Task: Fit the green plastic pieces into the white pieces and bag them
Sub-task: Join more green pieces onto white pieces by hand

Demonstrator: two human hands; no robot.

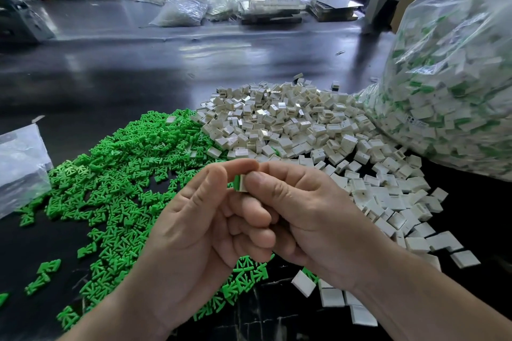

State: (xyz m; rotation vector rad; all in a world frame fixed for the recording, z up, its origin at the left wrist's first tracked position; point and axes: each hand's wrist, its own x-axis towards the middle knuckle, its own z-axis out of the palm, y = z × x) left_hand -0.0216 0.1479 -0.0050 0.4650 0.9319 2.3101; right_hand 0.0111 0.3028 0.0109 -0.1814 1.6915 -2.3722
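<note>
We see both hands meeting low in the centre of the view, above the dark tabletop [116, 86]. The left hand [194, 230] and the right hand [299, 219] both pinch one small assembled piece [240, 183] between thumbs and forefingers: green part on its left side, white part on its right, the two touching. Left thumb [213, 188] presses against the green side, right thumb [266, 183] against the white side. The other fingers of both hands are curled in, and we cannot tell whether they hold anything more.

Below and to the left of the hands we note a wide heap of green pieces [116, 174] spread on the tabletop, some loose ones strayed toward the left edge. Behind and to the right is a heap of white pieces [291, 122], its near edge touching the green heap and trailing down the right side past the right wrist.

At far right stands a large clear bag [448, 86], full of white pieces with green showing in them, its base touching the white heap. At far left lies a smaller clear bag [19, 163], just beside the green heap. More bags and trays [268, 5] sit well apart at the far end of the tabletop.
</note>
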